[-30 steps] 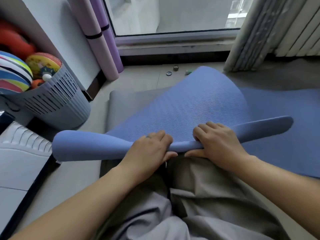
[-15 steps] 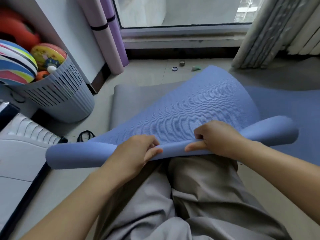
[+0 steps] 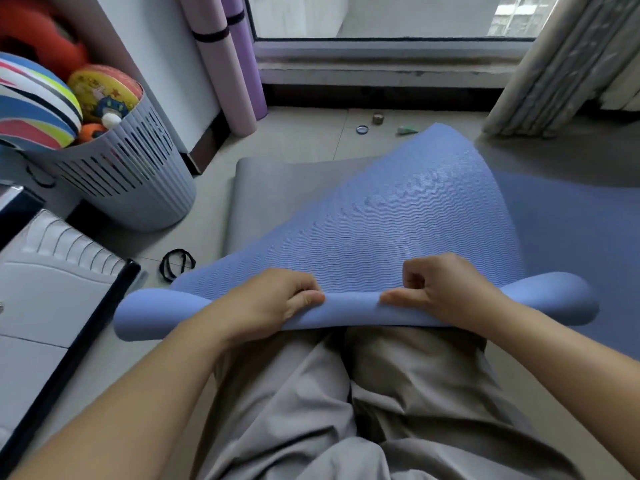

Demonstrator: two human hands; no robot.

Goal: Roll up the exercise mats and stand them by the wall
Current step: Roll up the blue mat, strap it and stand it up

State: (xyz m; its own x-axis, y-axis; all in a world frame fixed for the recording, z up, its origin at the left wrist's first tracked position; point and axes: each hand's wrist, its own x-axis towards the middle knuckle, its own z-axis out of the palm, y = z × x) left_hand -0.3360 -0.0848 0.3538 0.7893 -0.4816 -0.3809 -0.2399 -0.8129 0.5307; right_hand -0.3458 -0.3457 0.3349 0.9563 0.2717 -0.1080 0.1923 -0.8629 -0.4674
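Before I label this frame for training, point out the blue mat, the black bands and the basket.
blue mat [image 3: 398, 220], head view, ribbed top face.
black bands [image 3: 177, 264], head view, the loops on the floor.
basket [image 3: 138, 188], head view, slotted side wall.

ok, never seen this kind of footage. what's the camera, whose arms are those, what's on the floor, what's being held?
There is no robot here. The one view comes from a wide-angle camera worn on a person's head, looking forward and down, so the arms are the wearer's own. The left hand and right hand both pinch the near edge of a blue mat, which is curled over into the start of a roll above the lap. The rest of that mat lies on the floor, partly over a grey mat. Two rolled mats, pink and purple, stand against the wall. At the left is a slotted basket full of balls. Black bands and a few small bits lie loose on the tiles.
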